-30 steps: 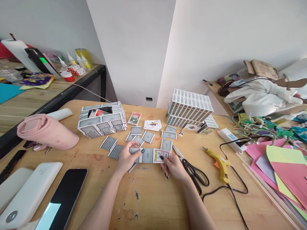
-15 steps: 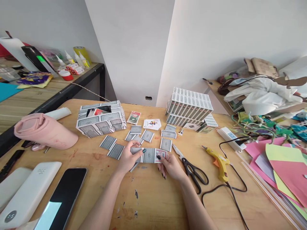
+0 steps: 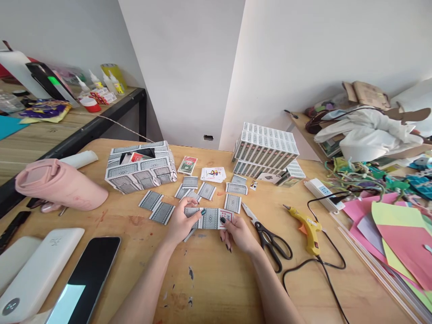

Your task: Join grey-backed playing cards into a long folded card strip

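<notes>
A flat strip of joined playing cards (image 3: 209,219) stretches between my two hands, grey patterned backs showing and a white face with red print at its right end. My left hand (image 3: 182,219) pinches the strip's left part, thumb on top. At the right end, my right hand (image 3: 237,231) grips it with the thumb over the printed face. Loose patterned cards (image 3: 206,191) lie just beyond, with more cards (image 3: 162,212) left of my left hand. Black-handled scissors (image 3: 270,240) rest open to the right of my right hand.
A card-covered box (image 3: 141,173) stands at the back left, a stack of card packs (image 3: 265,146) at the back right. A joker card pile (image 3: 213,174) lies between them. A yellow glue gun (image 3: 308,231) with its cord, a phone (image 3: 86,279) and a pink bottle (image 3: 67,184) flank my arms.
The view has shifted very slightly. Both hands keep their hold on the card strip, with almost no movement.
</notes>
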`<state>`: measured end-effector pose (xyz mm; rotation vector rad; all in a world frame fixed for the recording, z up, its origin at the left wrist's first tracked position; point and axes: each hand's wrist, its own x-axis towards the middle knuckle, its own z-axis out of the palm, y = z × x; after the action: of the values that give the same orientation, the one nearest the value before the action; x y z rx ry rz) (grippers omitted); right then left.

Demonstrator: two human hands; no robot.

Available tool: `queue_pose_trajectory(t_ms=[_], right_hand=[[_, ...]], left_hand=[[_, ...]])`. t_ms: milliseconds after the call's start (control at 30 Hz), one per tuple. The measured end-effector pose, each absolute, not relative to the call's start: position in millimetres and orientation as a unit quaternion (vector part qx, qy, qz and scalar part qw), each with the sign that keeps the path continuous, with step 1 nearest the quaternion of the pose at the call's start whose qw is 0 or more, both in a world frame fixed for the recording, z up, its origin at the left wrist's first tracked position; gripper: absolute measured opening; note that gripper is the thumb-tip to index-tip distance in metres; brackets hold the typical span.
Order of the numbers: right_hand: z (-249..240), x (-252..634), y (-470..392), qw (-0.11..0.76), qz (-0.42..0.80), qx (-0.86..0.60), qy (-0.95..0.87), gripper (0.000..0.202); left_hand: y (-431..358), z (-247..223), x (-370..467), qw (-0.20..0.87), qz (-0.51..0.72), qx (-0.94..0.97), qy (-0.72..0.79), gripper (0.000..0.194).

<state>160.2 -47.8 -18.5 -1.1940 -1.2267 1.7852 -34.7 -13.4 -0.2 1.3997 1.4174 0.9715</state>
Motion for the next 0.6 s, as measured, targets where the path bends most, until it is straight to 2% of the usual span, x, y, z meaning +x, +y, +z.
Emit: queue_pose_trajectory(t_ms=[100,200,267,367,467,600], right_hand=[[-18.3,159.1,-47.0,0.334,0.685,-0.457,-0.459,0.052],[-18.9,157.5,-46.9,0.375,0.655,-0.488,-0.439,0.051],[-20.3,158.3,-46.8,0.422,0.580,-0.541,-0.439,0.049],[-23.4,164.1,-45.4,0.456,0.386,-0.633,-0.492,0.039],[-26.6,171.3,-42.4,0.406,0.230,-0.672,-0.576,0.035],[-29.3,174.2,-39.4,0.317,0.168,-0.684,-0.636,0.049]], left_hand=[[-12.7,0.7,-33.1,0.450,0.393,0.558,0.577,0.026],[-11.5,0.2,-31.6,0.453,0.396,0.545,0.584,0.029],[-10.5,-0.9,-31.7,0.456,0.401,0.531,0.591,0.030],[-9.3,-2.1,-33.9,0.472,0.408,0.504,0.597,0.035],[-8.8,-2.1,-36.5,0.474,0.415,0.490,0.603,0.037],[-7.8,-2.9,-38.1,0.472,0.430,0.476,0.605,0.039]])
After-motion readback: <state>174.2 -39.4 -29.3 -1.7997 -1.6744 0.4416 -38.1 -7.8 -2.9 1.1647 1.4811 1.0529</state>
